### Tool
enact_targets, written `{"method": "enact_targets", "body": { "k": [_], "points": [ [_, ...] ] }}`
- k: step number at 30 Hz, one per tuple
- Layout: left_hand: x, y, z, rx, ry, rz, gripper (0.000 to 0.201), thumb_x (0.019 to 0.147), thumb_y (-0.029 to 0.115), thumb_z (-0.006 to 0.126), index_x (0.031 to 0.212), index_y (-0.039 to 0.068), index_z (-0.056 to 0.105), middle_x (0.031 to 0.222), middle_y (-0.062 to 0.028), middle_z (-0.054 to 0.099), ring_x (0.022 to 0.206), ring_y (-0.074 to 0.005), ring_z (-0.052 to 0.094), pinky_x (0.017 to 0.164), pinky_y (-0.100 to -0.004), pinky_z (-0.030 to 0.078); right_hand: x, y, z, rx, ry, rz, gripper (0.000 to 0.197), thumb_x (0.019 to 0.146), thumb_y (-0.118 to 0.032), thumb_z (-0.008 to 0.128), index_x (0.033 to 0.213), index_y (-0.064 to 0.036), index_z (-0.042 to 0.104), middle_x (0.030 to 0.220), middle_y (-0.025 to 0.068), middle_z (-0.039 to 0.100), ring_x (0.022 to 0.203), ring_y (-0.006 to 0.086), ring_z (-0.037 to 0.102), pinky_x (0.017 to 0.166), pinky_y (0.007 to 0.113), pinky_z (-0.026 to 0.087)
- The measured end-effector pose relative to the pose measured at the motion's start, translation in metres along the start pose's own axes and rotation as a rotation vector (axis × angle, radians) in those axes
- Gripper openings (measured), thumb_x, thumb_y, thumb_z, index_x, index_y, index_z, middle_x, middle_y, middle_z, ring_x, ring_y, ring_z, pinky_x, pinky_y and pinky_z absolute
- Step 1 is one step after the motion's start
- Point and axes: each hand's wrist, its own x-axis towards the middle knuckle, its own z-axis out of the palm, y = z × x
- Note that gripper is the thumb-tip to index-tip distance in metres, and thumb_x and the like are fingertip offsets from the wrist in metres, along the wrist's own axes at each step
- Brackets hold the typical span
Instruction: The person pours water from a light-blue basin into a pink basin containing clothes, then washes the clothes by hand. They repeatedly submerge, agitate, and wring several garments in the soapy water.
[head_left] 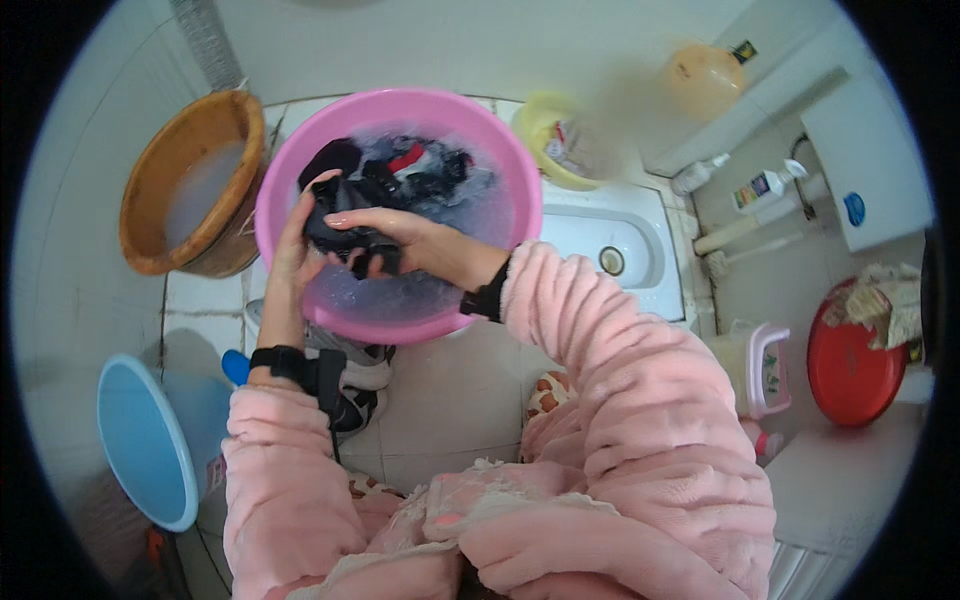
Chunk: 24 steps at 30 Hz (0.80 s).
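Observation:
Over the near left part of a pink basin, both hands grip a wet, bunched black piece of clothing; its exact kind does not show. My left hand is wrapped round its left side. From the right, my right hand clasps it with the thumb on top, and a dark end hangs below the fingers. Behind the hands, more dark laundry with a red patch lies in cloudy, sudsy water.
Left of the basin stands a wooden tub with cloudy water, and nearer me a tilted blue bucket. Shoes lie by the basin's near edge. To the right are a squat toilet, a yellow bucket and a red basin.

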Motion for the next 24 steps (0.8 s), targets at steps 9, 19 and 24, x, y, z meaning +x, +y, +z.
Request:
{"method": "enact_targets", "body": {
  "k": [9,19,24],
  "points": [
    [0.02,-0.018,0.003,0.374,0.543,-0.036,0.016,0.068,0.009,0.071,0.08,0.003,0.061,0.075,-0.0048,0.061,0.068,-0.0152,0.059,0.061,-0.0275,0.048,0.017,0.012,-0.016,-0.793,0.391,-0.312,0.035,0.069,-0.028,0.072,0.088,-0.0022,0.06,0.076,0.0056,0.061,0.06,0.0159,0.058,0.049,0.028,0.047],
    [0.027,-0.007,0.007,0.643,0.549,-0.023,0.065,0.069,0.035,0.078,0.119,0.006,0.05,0.115,-0.0116,0.055,0.105,-0.0194,0.053,0.088,-0.0274,0.042,0.011,0.014,-0.024,-0.698,0.32,-0.507,0.024,0.072,-0.017,0.069,0.088,-0.0008,0.059,0.075,0.0033,0.061,0.062,0.0111,0.056,0.052,0.027,0.048],
    [0.019,0.026,0.012,0.105,0.088,0.116,0.049,0.086,0.031,0.061,0.126,0.006,0.046,0.117,-0.0135,0.054,0.109,-0.0187,0.053,0.09,-0.0309,0.045,-0.011,-0.007,0.0,0.111,0.012,0.045,0.017,0.081,-0.02,0.064,0.085,-0.0056,0.056,0.072,0.0049,0.056,0.057,0.0067,0.051,0.035,0.017,0.034]
  ]
}}
